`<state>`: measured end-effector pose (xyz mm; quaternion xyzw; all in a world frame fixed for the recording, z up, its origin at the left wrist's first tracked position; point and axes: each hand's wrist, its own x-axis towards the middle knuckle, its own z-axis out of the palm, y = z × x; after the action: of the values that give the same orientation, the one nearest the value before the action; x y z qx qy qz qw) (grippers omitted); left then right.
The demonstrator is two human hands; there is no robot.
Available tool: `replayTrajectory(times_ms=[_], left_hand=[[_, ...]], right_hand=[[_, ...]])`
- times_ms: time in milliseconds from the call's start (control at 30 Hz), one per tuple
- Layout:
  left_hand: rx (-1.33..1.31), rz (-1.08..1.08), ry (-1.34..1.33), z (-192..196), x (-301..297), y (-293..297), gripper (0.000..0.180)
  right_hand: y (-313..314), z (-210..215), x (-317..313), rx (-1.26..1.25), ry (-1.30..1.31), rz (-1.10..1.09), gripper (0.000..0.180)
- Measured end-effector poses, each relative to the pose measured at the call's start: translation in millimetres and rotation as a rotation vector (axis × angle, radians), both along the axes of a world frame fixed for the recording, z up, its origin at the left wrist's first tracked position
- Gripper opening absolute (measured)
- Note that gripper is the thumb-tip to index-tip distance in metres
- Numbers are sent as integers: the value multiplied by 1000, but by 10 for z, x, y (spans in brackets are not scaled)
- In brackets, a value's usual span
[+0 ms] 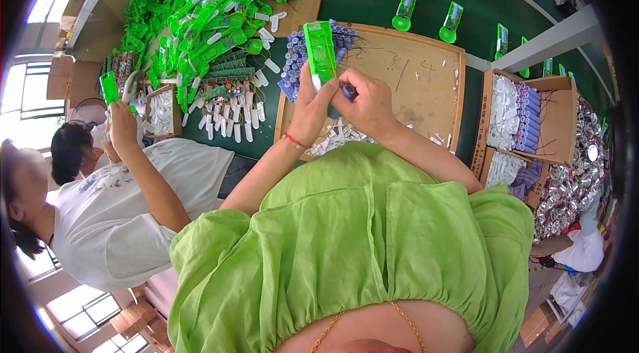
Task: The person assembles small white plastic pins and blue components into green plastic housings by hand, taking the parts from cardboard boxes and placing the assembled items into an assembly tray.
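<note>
Upright in my left hand (307, 110) is a green plastic lamp housing (319, 43), its open side showing and thin red and yellow wires running down it. The left fingers wrap its lower end, with a small white piece (316, 81) near the thumb. Close against it, my right hand (367, 100) is closed, thumb and fingers pinched beside the wires. A dark bluish piece (349, 91) pokes out of the right fist; its kind is unclear. Blue cylindrical battery cells (293, 66) lie behind and beside the housing. White plastic pieces (341, 138) lie below my hands.
A rimmed wooden tray (426, 80) lies under my hands. Beyond it, green housings (206, 10) are heaped at left, circuit boards (229, 70) nearby. A co-worker's hand (123, 128) holds another housing. A carton (556, 120) with cells stands right, by silver reflectors (572, 186). Assembled lamps (405, 10) stand at the back.
</note>
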<state>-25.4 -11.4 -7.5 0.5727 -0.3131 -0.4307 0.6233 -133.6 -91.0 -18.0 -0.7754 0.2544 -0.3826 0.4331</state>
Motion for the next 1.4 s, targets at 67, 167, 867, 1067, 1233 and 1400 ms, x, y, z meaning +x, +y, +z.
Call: replayTrajectory(times_ms=[67, 167, 867, 1067, 1233, 1400], left_hand=[[8, 10, 41, -2, -6, 6, 46], [28, -9, 140, 114, -42, -3, 48], [51, -173, 103, 42, 58, 34, 42], [59, -211, 127, 114, 37, 38, 42], [44, -229, 69, 138, 17, 46, 43], [97, -162, 229, 95, -35, 98, 35]], right_hand=[[16, -8, -9, -135, -23, -24, 15], [2, -7, -34, -236, -22, -40, 15], [-582, 340, -4, 157, -348, 92, 23], [-511, 202, 100, 63, -215, 120, 26], [-506, 242, 81, -26, -212, 146, 28], [-438, 93, 11, -437, 12, 17, 31]])
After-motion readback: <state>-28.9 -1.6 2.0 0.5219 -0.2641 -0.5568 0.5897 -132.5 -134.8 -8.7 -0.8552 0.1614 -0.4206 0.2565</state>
